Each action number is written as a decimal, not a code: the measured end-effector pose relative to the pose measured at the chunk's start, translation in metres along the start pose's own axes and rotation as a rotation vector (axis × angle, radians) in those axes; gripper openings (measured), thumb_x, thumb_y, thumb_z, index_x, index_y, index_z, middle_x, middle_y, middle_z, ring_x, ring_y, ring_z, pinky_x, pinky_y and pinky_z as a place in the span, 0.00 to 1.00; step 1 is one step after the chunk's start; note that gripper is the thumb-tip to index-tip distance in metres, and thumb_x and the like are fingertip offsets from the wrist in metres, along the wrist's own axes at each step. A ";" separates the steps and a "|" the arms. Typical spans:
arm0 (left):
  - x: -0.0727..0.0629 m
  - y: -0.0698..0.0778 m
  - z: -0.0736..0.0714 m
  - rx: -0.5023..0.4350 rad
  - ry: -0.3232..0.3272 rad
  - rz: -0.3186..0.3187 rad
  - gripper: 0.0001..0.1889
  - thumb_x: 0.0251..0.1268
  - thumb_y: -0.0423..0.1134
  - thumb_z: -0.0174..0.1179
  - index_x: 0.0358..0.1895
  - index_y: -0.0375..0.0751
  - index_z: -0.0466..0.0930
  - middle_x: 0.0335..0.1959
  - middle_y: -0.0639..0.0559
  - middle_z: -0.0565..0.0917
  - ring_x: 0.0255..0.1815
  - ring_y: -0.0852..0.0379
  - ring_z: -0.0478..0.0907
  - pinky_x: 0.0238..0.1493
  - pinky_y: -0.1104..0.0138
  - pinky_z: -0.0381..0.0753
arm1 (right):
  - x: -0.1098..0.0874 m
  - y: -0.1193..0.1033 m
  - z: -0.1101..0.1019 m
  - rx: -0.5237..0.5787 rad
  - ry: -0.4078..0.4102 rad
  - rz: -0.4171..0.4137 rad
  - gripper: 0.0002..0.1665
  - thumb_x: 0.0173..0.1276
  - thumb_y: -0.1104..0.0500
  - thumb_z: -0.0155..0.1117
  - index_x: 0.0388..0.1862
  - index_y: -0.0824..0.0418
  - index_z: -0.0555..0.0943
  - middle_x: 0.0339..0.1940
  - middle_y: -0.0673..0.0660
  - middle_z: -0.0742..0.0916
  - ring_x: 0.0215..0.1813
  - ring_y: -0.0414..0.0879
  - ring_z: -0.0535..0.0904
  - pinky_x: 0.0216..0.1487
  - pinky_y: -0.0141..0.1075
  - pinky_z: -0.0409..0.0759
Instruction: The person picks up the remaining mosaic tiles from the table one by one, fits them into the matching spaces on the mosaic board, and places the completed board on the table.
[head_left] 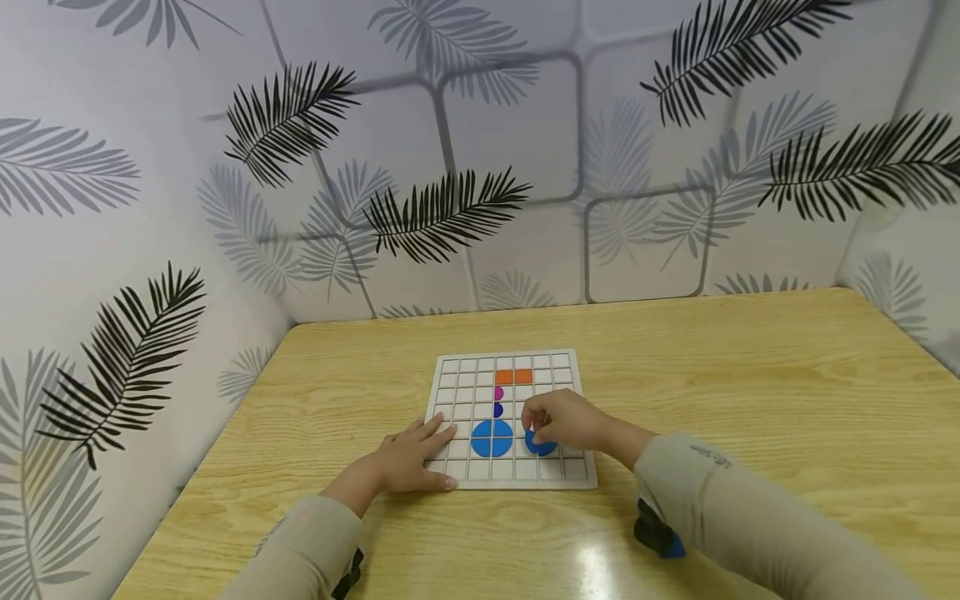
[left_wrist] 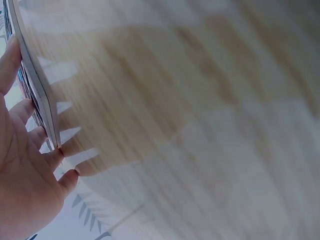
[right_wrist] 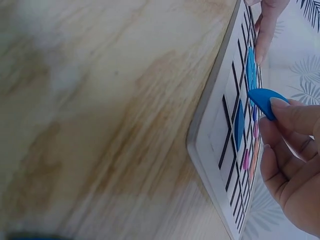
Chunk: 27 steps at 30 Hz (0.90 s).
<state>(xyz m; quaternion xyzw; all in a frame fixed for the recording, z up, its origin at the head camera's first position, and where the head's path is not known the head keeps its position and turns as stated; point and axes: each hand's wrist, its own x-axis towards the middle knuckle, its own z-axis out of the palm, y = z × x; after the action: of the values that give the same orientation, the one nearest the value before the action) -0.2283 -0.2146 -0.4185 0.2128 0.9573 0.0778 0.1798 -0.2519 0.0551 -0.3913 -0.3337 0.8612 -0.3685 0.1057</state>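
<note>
A white grid board (head_left: 576,471) lies on the table. My left hand (head_left: 408,457) rests at its left edge, fingers spread and fairly straight over the rim. Between thumb and fingers, my right hand (head_left: 567,419) pinches a flat blue piece with a curved edge (right_wrist: 265,99), tilted above the board's lower right part. Below it, more blue (right_wrist: 239,125) lies flat on the grid. A blue circle of quarter pieces (head_left: 482,429) sits left of the right hand. The right hand covers some squares in the head view.
Farther up the board are two orange squares (head_left: 505,377), a magenta half-round piece (head_left: 498,392) and a dark blue half-round piece (head_left: 498,410). Another magenta piece (right_wrist: 245,160) shows in the right wrist view. The wooden table (head_left: 750,400) meets a leaf-patterned wall (head_left: 525,275) behind.
</note>
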 end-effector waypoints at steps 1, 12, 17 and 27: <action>0.000 0.000 0.000 0.001 0.000 0.000 0.44 0.47 0.68 0.48 0.67 0.53 0.47 0.68 0.50 0.43 0.66 0.45 0.38 0.55 0.43 0.47 | 0.001 0.000 0.000 0.000 -0.007 -0.009 0.09 0.50 0.72 0.61 0.25 0.60 0.75 0.22 0.50 0.78 0.28 0.41 0.71 0.30 0.32 0.71; -0.004 0.004 -0.004 -0.005 -0.003 -0.007 0.44 0.48 0.67 0.48 0.67 0.52 0.47 0.68 0.50 0.43 0.66 0.45 0.39 0.55 0.44 0.47 | 0.009 0.003 0.001 -0.023 -0.060 -0.050 0.10 0.50 0.72 0.62 0.23 0.57 0.76 0.19 0.47 0.76 0.26 0.40 0.70 0.26 0.32 0.70; -0.006 0.006 -0.005 -0.003 -0.002 -0.009 0.43 0.48 0.66 0.49 0.67 0.52 0.47 0.68 0.50 0.43 0.66 0.45 0.38 0.55 0.44 0.47 | 0.012 0.001 0.004 -0.076 -0.071 -0.011 0.09 0.50 0.72 0.62 0.24 0.59 0.77 0.21 0.49 0.77 0.28 0.40 0.70 0.29 0.31 0.71; -0.006 0.006 -0.005 -0.007 0.005 -0.002 0.43 0.48 0.66 0.48 0.67 0.52 0.47 0.68 0.50 0.43 0.66 0.45 0.39 0.55 0.44 0.47 | 0.016 -0.003 0.006 -0.132 -0.104 0.005 0.08 0.50 0.72 0.62 0.24 0.59 0.77 0.22 0.50 0.78 0.28 0.40 0.69 0.31 0.30 0.70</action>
<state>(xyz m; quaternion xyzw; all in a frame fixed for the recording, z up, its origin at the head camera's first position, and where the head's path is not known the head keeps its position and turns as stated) -0.2229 -0.2120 -0.4105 0.2110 0.9577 0.0813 0.1782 -0.2603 0.0396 -0.3926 -0.3565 0.8778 -0.2928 0.1292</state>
